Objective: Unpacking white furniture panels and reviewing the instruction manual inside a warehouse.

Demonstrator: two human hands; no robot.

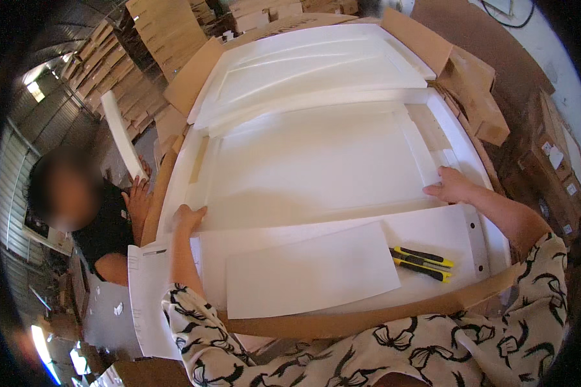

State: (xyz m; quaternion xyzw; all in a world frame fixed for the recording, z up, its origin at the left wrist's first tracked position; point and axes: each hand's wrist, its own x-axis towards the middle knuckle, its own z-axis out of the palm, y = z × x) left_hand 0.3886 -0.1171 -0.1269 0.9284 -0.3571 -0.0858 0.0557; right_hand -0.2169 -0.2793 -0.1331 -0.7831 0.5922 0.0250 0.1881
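Touching a white panel (316, 161) already lying inside an open carton (416, 42), with left hand (188, 218) and right hand (452, 186) half-curled at its near sides, can't tell if really gripping, but looking uncovered and unclosed so far tbh.

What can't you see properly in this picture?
In the head view:
Left hand: most fingertips, hidden behind the hand itself.
What lies under the white panel: covered by the panel.
Yellow-and-black cutters: too small to tell if blades are out.
Leaflet at the left: print too small to read.
Co-worker's face: blurred.
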